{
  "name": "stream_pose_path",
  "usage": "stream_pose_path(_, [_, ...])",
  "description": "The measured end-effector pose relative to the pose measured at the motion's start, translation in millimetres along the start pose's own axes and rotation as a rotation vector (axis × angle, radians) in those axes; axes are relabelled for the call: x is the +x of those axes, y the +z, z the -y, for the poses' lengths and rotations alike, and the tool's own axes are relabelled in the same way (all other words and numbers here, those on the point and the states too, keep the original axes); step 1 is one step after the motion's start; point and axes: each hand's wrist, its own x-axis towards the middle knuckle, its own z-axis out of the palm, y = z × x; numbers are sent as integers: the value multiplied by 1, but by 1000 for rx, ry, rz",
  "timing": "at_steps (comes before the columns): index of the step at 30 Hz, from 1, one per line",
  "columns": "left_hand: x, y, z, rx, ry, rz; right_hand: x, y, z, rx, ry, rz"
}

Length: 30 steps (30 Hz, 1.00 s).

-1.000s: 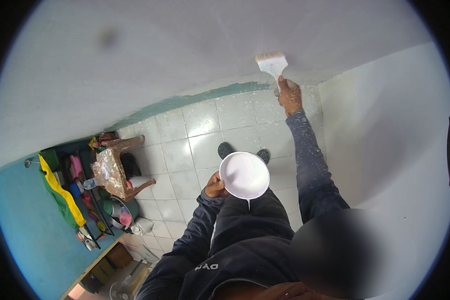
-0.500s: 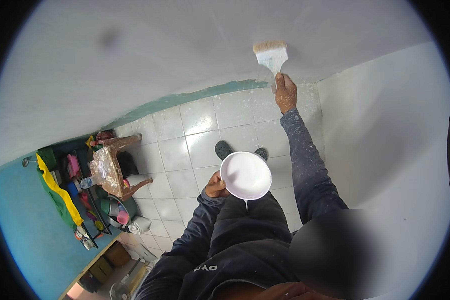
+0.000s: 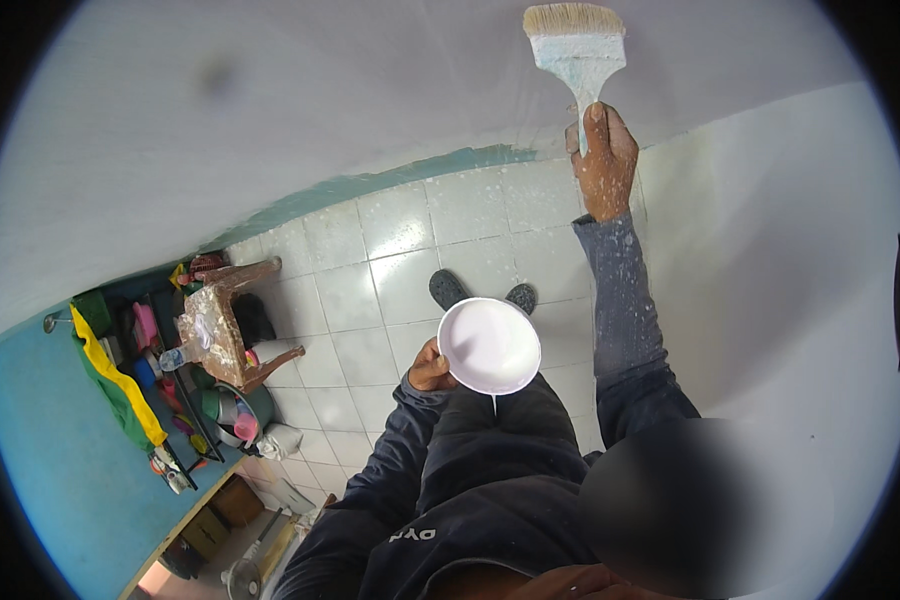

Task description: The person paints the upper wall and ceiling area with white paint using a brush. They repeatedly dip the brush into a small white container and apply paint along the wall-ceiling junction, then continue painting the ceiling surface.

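A wide paintbrush (image 3: 577,62) with pale bristles and a paint-smeared white handle is gripped by my right hand (image 3: 606,165), the arm stretched toward the far wall. Its bristles point away from me against the pale lilac wall (image 3: 390,90); whether they touch it I cannot tell. My left hand (image 3: 430,368) holds a round white tub (image 3: 490,345) by its rim, thumb inside the edge. Pale paint fills the inside of the tub. White specks of paint cover my right hand and sleeve.
A strip of teal (image 3: 370,186) runs along the wall's foot above white floor tiles (image 3: 360,310). On the left stand a paint-stained wooden stool (image 3: 215,335), a rack of household items with a green and yellow cloth (image 3: 120,375), and a fan (image 3: 240,578). A white wall (image 3: 770,270) rises on the right.
My right hand has moved the paintbrush farther up and slightly right, and it appears larger. The tub in my left hand has hardly shifted.
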Motion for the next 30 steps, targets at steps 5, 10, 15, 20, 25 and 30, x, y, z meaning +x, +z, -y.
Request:
stream_pose_path(5, [-6,6,-4,-19,-16,-54,11,-17,-90,-251,48,-27])
stream_pose_path(10, [-8,8,-3,-2,-33,-67,-6,-33,-170,-480,455,119])
stream_pose_path(15, [-10,7,-2,-3,-50,-49,2,-23,-113,-437,308,115])
stream_pose_path(20, [-10,7,-1,-9,-49,-64,-16,-14,-34,-198,112,45])
stream_pose_path(25, [-19,10,-7,-36,-42,-41,-22,0,-73,-85,231,4])
stream_pose_path(30, [-19,12,-10,-22,-48,-34,-19,-4,-144,-376,328,-5])
